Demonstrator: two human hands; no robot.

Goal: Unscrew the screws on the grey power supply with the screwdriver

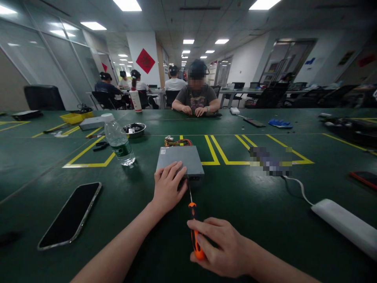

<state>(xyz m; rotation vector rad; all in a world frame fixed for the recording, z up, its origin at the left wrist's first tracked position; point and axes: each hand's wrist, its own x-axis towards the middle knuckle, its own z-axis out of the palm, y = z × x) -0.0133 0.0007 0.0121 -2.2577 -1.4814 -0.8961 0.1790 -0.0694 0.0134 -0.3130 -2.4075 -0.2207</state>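
Observation:
A grey metal computer power supply (182,158) lies flat on the green table, with a bundle of coloured cables (178,142) at its far side. My left hand (169,182) grips its near left part, fingers over the top and thumb down at the front face. In my right hand (220,241) is an orange and black screwdriver (195,232), held by its handle between thumb and fingers. Its shaft points away from me, and the tip meets the near face of the power supply beside my left thumb. The exact contact spot is too dark to make out.
Left of the power supply stand a water bottle (119,143) and a metal bowl (134,129) of small parts. A phone (70,216) lies near my left forearm. To the right are a white power strip (344,222) and its cord. Across the table sits a person (196,96).

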